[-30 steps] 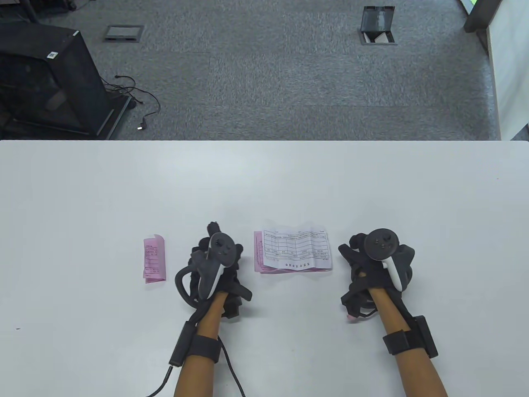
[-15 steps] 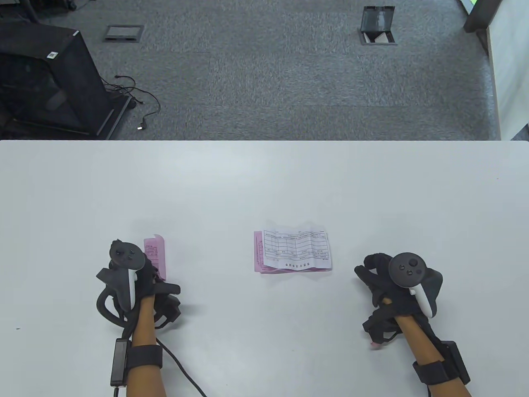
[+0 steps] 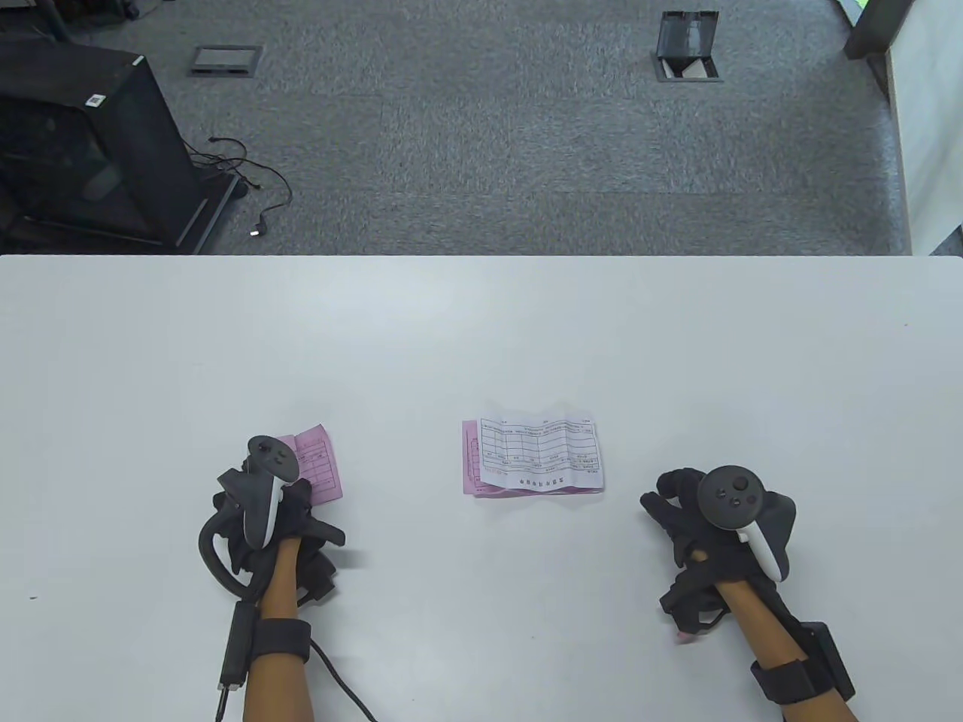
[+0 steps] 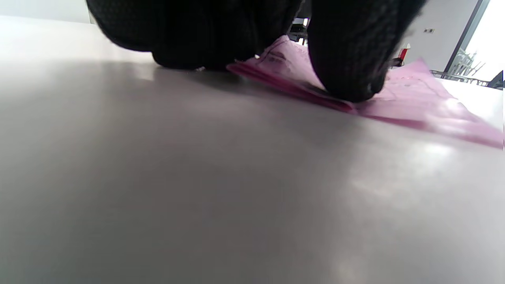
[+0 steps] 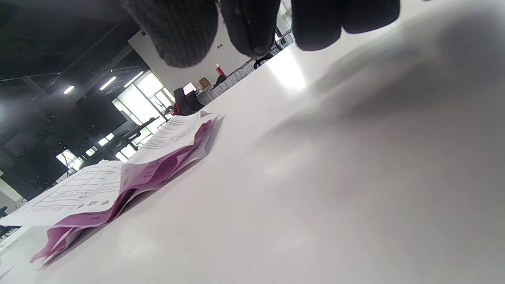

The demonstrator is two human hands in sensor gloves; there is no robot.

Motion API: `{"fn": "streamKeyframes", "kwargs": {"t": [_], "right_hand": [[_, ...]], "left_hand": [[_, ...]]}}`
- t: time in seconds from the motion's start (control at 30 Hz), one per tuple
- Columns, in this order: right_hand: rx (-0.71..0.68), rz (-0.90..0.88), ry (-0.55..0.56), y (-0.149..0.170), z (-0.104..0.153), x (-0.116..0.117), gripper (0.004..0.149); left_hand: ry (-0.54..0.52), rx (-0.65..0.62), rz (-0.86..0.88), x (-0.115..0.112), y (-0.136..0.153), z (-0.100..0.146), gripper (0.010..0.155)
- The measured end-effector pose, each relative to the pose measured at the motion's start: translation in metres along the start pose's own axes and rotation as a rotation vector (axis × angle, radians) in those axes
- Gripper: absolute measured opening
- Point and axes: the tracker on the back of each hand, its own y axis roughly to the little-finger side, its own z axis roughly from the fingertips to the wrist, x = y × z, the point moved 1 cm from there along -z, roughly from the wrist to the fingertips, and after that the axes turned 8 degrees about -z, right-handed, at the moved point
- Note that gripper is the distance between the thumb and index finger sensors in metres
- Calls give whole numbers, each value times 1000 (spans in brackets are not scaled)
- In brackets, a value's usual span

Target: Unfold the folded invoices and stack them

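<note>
A folded pink invoice point(image 3: 320, 464) lies tilted on the white table point(image 3: 481, 331) at the front left. My left hand point(image 3: 295, 487) is on its near end. In the left wrist view a fingertip point(image 4: 347, 79) presses down on the pink paper point(image 4: 418, 102) and the other fingers touch its edge. An unfolded white invoice point(image 3: 540, 451) lies on a pink sheet point(image 3: 470, 455) as a small stack at the centre. It also shows in the right wrist view point(image 5: 118, 177). My right hand point(image 3: 669, 500) is empty, right of the stack, with its fingers point(image 5: 252, 27) loose just above the table.
Beyond the table's far edge is grey carpet with a black cabinet point(image 3: 83, 143) at the left and a floor box point(image 3: 688, 53). A cable point(image 3: 338, 677) runs from my left wrist across the table's front.
My left hand moved from beside the stack left to the folded pink invoice, then shifted it right and turned it. My right hand drew back towards the front right.
</note>
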Motion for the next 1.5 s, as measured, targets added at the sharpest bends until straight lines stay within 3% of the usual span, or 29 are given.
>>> {"fn": "streamKeyframes", "kwargs": {"t": [0.43,0.57,0.77,0.97,1.13,1.27,1.37,1.5], "right_hand": [[-17,23,-17,-4,4,7,50],[-31,-8,-12,-8,7,4,49],[-126,-110,-50,-32,20,5,50],[-259,-190,-143,-65,44,20,58],[-279,-369,-301,-75,57,31,83],[-232,-465,-367,-74,60,37,93],[-185,-447,-305,-70,58,40,83],[-170,-463,-217,-63,53,37,40]], "left_hand": [[-6,-38,118,0,9,2,72],[-34,-104,325,1,17,9,68],[-75,-368,591,21,3,52,65],[39,-658,828,39,-34,116,64],[79,-847,868,25,-70,165,62],[53,-925,837,3,-86,184,61],[91,-978,838,-10,-94,193,61],[104,-1007,822,-15,-94,195,58]]}}
